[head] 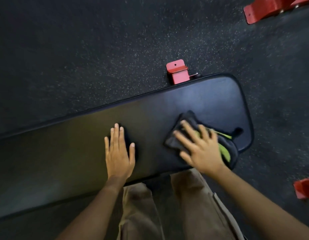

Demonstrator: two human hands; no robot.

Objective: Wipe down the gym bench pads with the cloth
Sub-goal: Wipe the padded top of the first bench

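One black bench pad (193,101) runs slantwise across the view, its rounded right end in sight and its left end running out of the picture. Two bare hands are on it. The left hand (118,153) lies flat on the bare pad near the near edge, about midway along the part that shows, with its four fingers straight and close together and the thumb held out to the side; it holds nothing. The right hand (202,149) presses down on the one cloth (189,118), fingers straight and spread wide over it, not curled round it; this hand is a little blurred. The cloth is dark with a bright green patch showing past the hand, and it lies crumpled on the pad close to the right end, reaching the near edge there. The two hands are well apart, with bare pad between them. Three red metal frame pieces show on the dark speckled floor (81,58): one (178,73) just beyond the far edge of the bench, one (268,9) at the top right corner of the view, and one (304,188) at its right side. Two legs in tan trousers (190,196) stand against the near edge of the bench.
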